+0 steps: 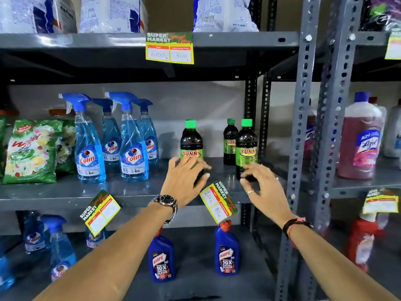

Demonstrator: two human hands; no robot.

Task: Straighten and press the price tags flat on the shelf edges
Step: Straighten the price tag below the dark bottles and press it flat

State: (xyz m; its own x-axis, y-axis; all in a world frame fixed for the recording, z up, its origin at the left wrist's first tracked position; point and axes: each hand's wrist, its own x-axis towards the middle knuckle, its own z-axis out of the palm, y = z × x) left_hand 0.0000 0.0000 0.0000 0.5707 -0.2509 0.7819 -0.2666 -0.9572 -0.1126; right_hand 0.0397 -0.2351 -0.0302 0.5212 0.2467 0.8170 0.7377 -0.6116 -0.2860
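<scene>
A yellow and green price tag (pixel 218 202) hangs steeply tilted, almost turned on its side, on the middle shelf edge (pixel 54 202). My left hand (pixel 186 178), with a wristwatch, hovers just up and left of it, fingers spread and holding nothing. My right hand (pixel 263 187), wearing a ring, is just to the tag's right, fingers apart and empty. A second tilted tag (pixel 100 211) hangs further left on the same edge. A straight tag (pixel 169 47) sits on the top shelf edge. Two more tags (pixel 380 202) (pixel 393 43) are on the right-hand rack.
Dark Sunny bottles (pixel 191 141) (pixel 246 144) stand right behind my hands. Blue Colin spray bottles (pixel 132 137) and detergent bags (pixel 32 152) fill the shelf's left. Harpic bottles (pixel 226 250) stand on the shelf below. Perforated grey uprights (pixel 300 127) separate the right rack with pink Lizol bottles (pixel 360 137).
</scene>
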